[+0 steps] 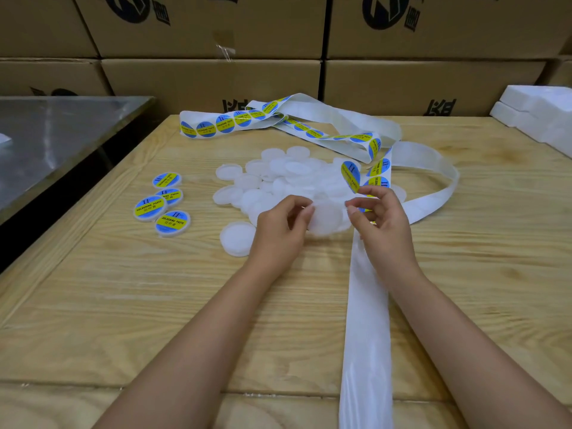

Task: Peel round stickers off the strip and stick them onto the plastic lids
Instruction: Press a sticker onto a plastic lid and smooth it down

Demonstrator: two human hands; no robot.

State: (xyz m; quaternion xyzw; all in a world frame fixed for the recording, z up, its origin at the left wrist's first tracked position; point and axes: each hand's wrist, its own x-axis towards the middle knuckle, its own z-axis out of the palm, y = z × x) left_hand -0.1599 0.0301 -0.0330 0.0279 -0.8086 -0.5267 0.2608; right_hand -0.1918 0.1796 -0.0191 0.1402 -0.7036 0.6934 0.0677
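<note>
Our left hand [280, 226] pinches a bare lid [328, 218] over the bench [154, 305]. Our right hand [382, 219] apparently pinches a peeled sticker [351, 176] beside the strip [365, 320].

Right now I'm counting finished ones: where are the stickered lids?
Four blue-and-yellow stickered plastic lids sit clustered on the wooden table, left of the blank translucent lid pile.
</note>
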